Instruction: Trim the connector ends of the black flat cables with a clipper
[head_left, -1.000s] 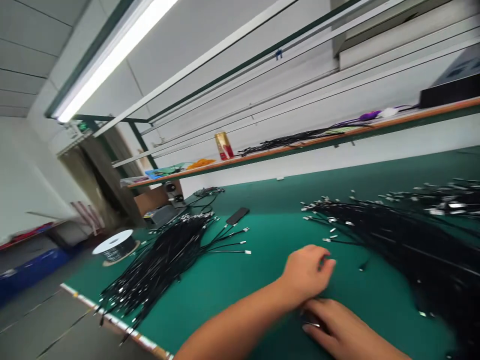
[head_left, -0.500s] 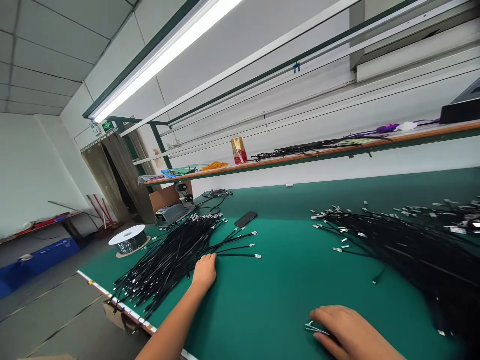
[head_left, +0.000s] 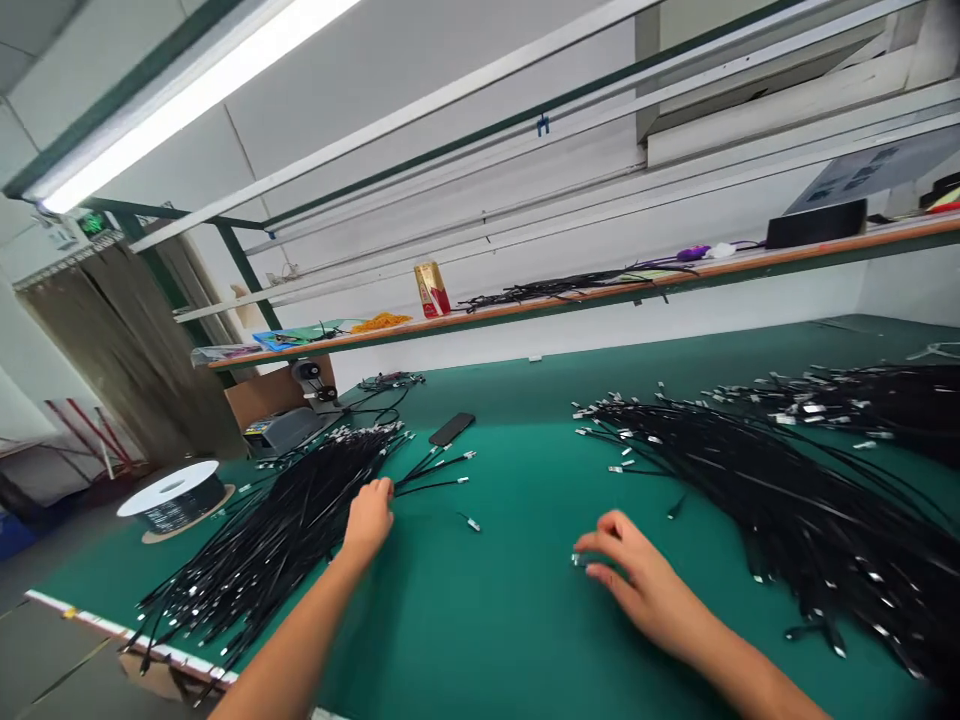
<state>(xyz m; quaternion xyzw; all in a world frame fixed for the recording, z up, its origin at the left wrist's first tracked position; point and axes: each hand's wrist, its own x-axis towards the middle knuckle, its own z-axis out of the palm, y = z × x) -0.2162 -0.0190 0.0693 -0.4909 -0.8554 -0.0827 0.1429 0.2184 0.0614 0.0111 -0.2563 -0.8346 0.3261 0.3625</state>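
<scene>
Your right hand (head_left: 637,585) was half open, fingers curved down at a small metal cable connector (head_left: 579,560) on the bench (whether it had hold of the connector, you cannot tell from this view). Your left hand (head_left: 367,522) was curled, pressed at the near end of a bundle of black cables (head_left: 262,540), though its grip was also unclear. That bundle fanned out to the left of your hands, its metal-tipped ends splaying across a green bench mat (head_left: 510,620). A larger mass of black cables (head_left: 795,500) lay to the right, just beyond your right hand. A stray short cable (head_left: 470,523) sat between your hands. Farther off lay a black smartphone (head_left: 451,428) and a white cable spool (head_left: 174,497). A wooden shelf (head_left: 600,292) ran along the wall above, holding a gold can (head_left: 432,289).
</scene>
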